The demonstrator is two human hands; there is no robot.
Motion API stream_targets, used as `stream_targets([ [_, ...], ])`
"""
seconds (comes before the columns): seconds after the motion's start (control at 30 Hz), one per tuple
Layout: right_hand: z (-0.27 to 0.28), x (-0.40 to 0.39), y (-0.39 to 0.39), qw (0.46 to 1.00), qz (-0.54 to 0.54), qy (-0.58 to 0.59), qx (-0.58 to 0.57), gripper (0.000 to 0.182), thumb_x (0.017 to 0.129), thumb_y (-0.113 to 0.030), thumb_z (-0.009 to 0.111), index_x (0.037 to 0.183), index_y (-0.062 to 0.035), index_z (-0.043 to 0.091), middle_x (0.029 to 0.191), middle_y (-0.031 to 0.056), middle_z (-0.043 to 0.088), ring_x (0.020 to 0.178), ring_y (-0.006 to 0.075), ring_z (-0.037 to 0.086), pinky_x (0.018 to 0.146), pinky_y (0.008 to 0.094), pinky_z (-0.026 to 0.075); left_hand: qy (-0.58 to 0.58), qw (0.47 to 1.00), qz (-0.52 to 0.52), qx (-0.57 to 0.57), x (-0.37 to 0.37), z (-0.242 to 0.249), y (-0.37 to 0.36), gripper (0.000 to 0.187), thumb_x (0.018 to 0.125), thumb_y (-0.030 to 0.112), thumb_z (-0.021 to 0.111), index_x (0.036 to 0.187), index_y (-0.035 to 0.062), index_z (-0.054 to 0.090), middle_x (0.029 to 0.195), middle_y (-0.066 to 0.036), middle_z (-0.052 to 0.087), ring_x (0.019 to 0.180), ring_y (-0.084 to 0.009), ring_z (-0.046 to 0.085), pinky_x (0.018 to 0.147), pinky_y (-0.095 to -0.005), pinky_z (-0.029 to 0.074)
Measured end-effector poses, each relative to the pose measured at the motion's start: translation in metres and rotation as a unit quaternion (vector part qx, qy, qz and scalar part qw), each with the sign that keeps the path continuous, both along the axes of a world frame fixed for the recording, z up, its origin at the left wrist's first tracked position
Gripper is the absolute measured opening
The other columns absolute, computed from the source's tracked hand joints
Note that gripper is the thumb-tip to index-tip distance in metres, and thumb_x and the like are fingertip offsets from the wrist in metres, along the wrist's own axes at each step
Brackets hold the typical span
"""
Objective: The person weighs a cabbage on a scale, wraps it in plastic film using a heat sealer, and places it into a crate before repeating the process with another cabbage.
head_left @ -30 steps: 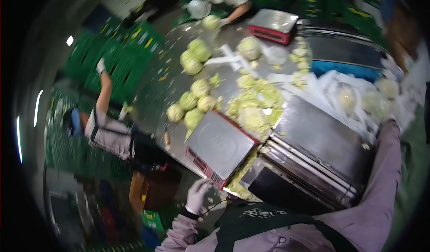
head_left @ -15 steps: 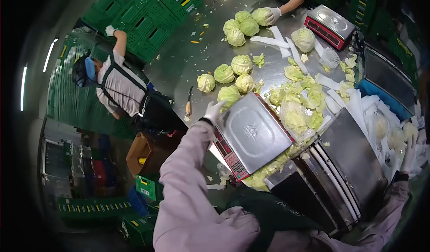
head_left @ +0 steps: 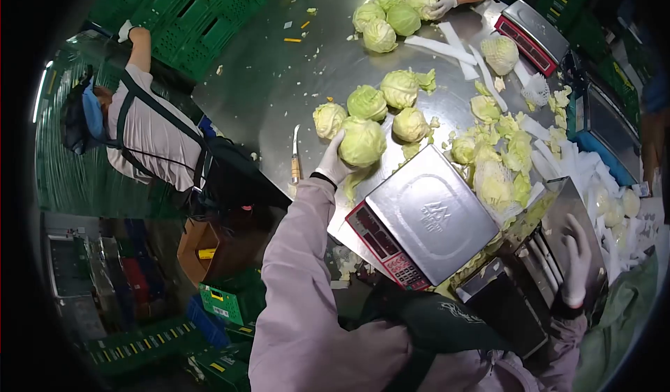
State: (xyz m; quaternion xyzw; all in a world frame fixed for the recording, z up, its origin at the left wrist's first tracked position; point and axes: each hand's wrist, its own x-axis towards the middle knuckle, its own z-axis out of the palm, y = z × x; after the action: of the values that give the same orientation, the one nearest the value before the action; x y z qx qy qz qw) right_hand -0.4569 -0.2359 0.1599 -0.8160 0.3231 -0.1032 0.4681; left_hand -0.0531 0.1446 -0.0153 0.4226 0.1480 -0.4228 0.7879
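My left hand (head_left: 331, 160), in a white glove, is wrapped round the left side of a pale green cabbage (head_left: 362, 143). Several other cabbages sit just behind it, one of them (head_left: 366, 103) nearly touching it. A knife (head_left: 295, 158) with a wooden handle lies to the left of that hand. In front of me stands a scale (head_left: 434, 214) with a bare metal plate and a red keypad side. My right hand (head_left: 576, 263), also gloved, is over the metal wrapping machine (head_left: 558, 228) at the right, fingers apart and holding nothing.
Loose leaves (head_left: 499, 151) pile up behind the scale. White foam nets (head_left: 593, 176) and netted cabbages are heaped at the right. A co-worker's gloved hand (head_left: 444, 3) holds a cabbage across the table, near a second scale (head_left: 534, 33). Green crates (head_left: 188, 22) and another person (head_left: 153, 127) are at the left.
My left hand has closed on the cabbage and shifted it slightly away from the scale. My right hand has come back from the foam nets to the machine. The view has shifted.
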Motion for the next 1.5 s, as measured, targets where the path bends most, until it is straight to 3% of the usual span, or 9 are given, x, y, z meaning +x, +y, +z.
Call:
stream_targets([
  [0.07, 0.012, 0.053, 0.055, 0.976, -0.030, 0.019, 0.214, 0.042, 0.093, -0.008, 0.051, 0.134, 0.0010, 0.050, 0.130, 0.0109, 0.056, 0.116, 0.0177, 0.053, 0.099, 0.0303, 0.040, 0.036, 0.994, -0.017, -0.099, -0.017, 0.022, 0.001, 0.068, 0.091, 0.055, 0.050, 0.143, 0.0137, 0.038, 0.143, -0.014, 0.044, 0.128, -0.0336, 0.047, 0.096, -0.0543, 0.047],
  [0.2, -0.044, 0.126, 0.104, 0.967, 0.187, -0.076, 0.153, 0.047, 0.092, -0.008, 0.054, 0.138, 0.0001, 0.045, 0.135, 0.0139, 0.052, 0.120, 0.0192, 0.052, 0.101, 0.0293, 0.040, 0.091, 0.977, -0.072, -0.178, -0.065, 0.065, -0.010, 0.067, 0.093, 0.060, 0.042, 0.144, 0.0163, 0.036, 0.142, -0.011, 0.046, 0.129, -0.0320, 0.047, 0.096, -0.0565, 0.046],
  [0.4, -0.075, 0.140, 0.160, 0.954, 0.267, -0.106, 0.082, 0.057, 0.096, -0.020, 0.057, 0.145, -0.0024, 0.034, 0.141, 0.0160, 0.046, 0.133, 0.0218, 0.041, 0.108, 0.0314, 0.034, -0.028, 0.969, -0.244, 0.022, -0.144, 0.083, -0.019, 0.069, 0.096, 0.063, 0.034, 0.146, 0.0160, 0.031, 0.139, -0.014, 0.048, 0.108, -0.0320, 0.062, 0.074, -0.0442, 0.059],
  [0.57, -0.116, 0.082, 0.163, 0.946, 0.121, -0.010, 0.300, 0.059, 0.094, -0.012, 0.058, 0.148, -0.0081, 0.033, 0.130, 0.0096, 0.053, 0.098, 0.0125, 0.057, 0.086, 0.0253, 0.047, -0.101, 0.921, -0.339, 0.163, -0.185, 0.057, -0.028, 0.064, 0.097, 0.056, 0.040, 0.134, 0.0033, 0.044, 0.107, -0.013, 0.065, 0.080, -0.0197, 0.068, 0.066, -0.0297, 0.058],
  [0.73, -0.149, 0.049, 0.170, 0.942, 0.073, -0.064, 0.322, 0.060, 0.094, -0.010, 0.058, 0.148, -0.0094, 0.032, 0.116, 0.0059, 0.061, 0.092, 0.0110, 0.057, 0.086, 0.0245, 0.046, -0.411, 0.776, -0.319, 0.357, -0.206, 0.039, -0.031, 0.069, 0.089, 0.058, 0.054, 0.134, 0.0059, 0.046, 0.087, -0.016, 0.066, 0.083, -0.0242, 0.067, 0.074, -0.0354, 0.051],
  [0.93, -0.142, 0.051, 0.157, 0.946, 0.002, -0.065, 0.317, 0.036, 0.093, -0.009, 0.056, 0.128, -0.0020, 0.055, 0.117, 0.0113, 0.063, 0.103, 0.0163, 0.058, 0.091, 0.0266, 0.045, -0.434, 0.797, -0.246, 0.341, -0.212, 0.046, -0.032, 0.073, 0.084, 0.036, 0.072, 0.139, -0.0001, 0.041, 0.129, -0.022, 0.049, 0.119, -0.0304, 0.051, 0.097, -0.0375, 0.045],
  [1.03, -0.155, 0.058, 0.150, 0.957, -0.007, -0.048, 0.286, 0.031, 0.094, -0.015, 0.055, 0.122, -0.0025, 0.060, 0.117, 0.0144, 0.063, 0.105, 0.0199, 0.059, 0.092, 0.0276, 0.044, -0.559, 0.768, -0.216, 0.226, -0.228, 0.084, -0.055, 0.091, 0.075, 0.022, 0.080, 0.147, 0.0058, 0.028, 0.150, -0.022, 0.022, 0.142, -0.0322, 0.022, 0.114, -0.0416, 0.025],
  [1.17, -0.175, 0.071, 0.152, 0.983, 0.002, -0.114, 0.142, 0.024, 0.089, -0.016, 0.062, 0.110, -0.0064, 0.067, 0.100, 0.0143, 0.067, 0.088, 0.0197, 0.061, 0.083, 0.0276, 0.048, -0.656, 0.647, -0.266, 0.283, -0.236, 0.072, -0.071, 0.097, 0.068, 0.023, 0.084, 0.147, 0.0058, 0.029, 0.149, -0.023, 0.024, 0.140, -0.0355, 0.025, 0.114, -0.0425, 0.025],
  [1.5, -0.146, 0.088, 0.152, 0.919, -0.006, -0.088, 0.383, 0.013, 0.089, -0.013, 0.064, 0.091, -0.0009, 0.069, 0.078, 0.0018, 0.064, 0.065, 0.0091, 0.056, 0.063, 0.0245, 0.048, -0.573, 0.759, -0.251, 0.180, -0.210, 0.044, -0.045, 0.099, 0.065, 0.017, 0.087, 0.145, 0.0068, 0.029, 0.143, -0.015, 0.030, 0.133, -0.0287, 0.035, 0.111, -0.0387, 0.031],
])
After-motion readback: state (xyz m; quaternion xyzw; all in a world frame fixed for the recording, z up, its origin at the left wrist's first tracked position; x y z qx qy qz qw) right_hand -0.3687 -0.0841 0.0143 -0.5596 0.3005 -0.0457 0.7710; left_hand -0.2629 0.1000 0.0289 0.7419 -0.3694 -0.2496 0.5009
